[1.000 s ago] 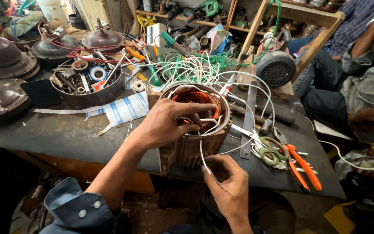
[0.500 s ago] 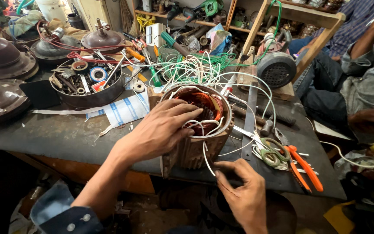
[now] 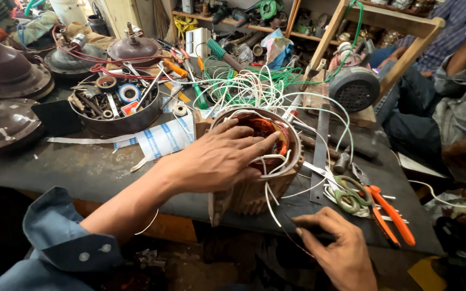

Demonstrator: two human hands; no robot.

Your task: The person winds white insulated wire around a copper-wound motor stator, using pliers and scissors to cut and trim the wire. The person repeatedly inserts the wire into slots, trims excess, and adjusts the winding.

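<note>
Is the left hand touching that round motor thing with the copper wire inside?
Touching. In the head view, the left hand lies flat on top of the round metal motor core with copper windings, fingers spread over its rim.

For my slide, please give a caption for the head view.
Left hand rests on a motor stator; right hand pinches a thin wire at the workbench edge.

left hand (image 3: 217, 159) on stator (image 3: 257, 161), pliers (image 3: 386, 207) right, tray (image 3: 115, 108) left
</note>
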